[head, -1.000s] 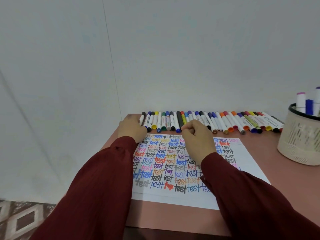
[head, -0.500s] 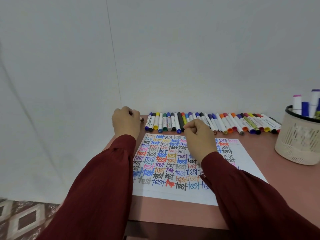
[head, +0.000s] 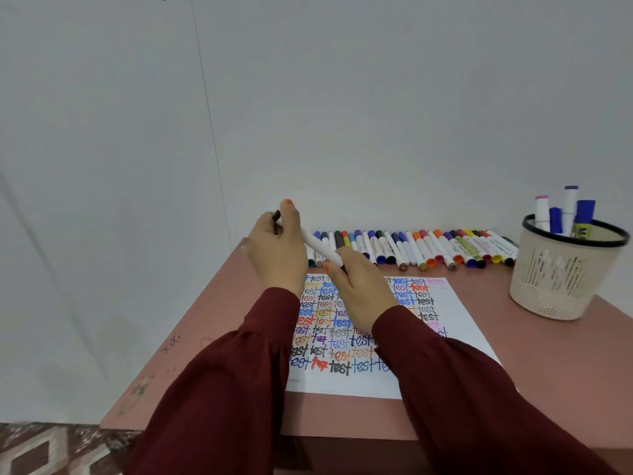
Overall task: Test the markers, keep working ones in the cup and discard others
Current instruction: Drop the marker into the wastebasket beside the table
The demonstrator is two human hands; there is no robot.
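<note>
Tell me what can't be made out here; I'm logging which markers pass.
Head view:
- marker: capped or not; left hand and right hand wrap its ends.
- cup: how many it holds; its wall hides the rest.
- paper: middle words; sleeves cover them.

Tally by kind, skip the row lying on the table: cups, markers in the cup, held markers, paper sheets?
Cup: 1
Markers standing in it: 4 showing
Held marker: 1
Paper sheet: 1
Total: 7

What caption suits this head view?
The left hand and right hand hold a white-barrelled marker over the scribbled white paper sheet.
</note>
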